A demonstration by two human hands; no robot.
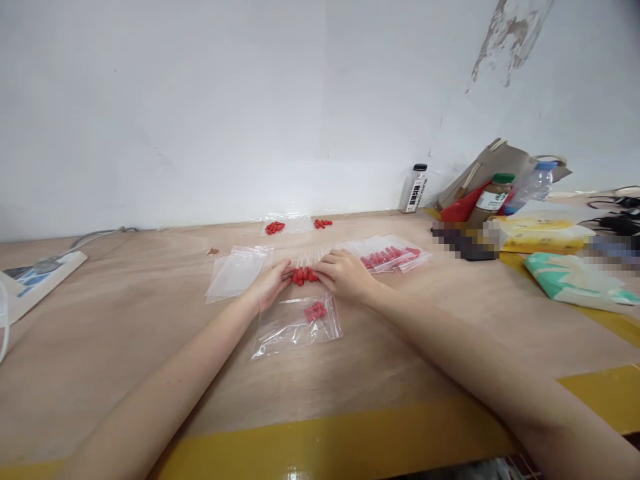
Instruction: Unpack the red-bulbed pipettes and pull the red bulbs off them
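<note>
We see red, rounded tips (301,275) on thin, whitish sticks (309,258); our tan wooden desk (240,393) has a yellow front edge (260,450).

Wall (225,100): spanned the full background, pale grey-white and plain, marked with faint scuffs. Peeled patch (515,33): sat high at right, exposed brownish and grey layers beneath the paint. Worktop (125,320): met the wall at the back, showed a pinkish-brown, wood-like surface. Yellow band (300,447): ran along the front edge, caught a small glint at bottom centre. Light: fell soft and fairly even.
</note>
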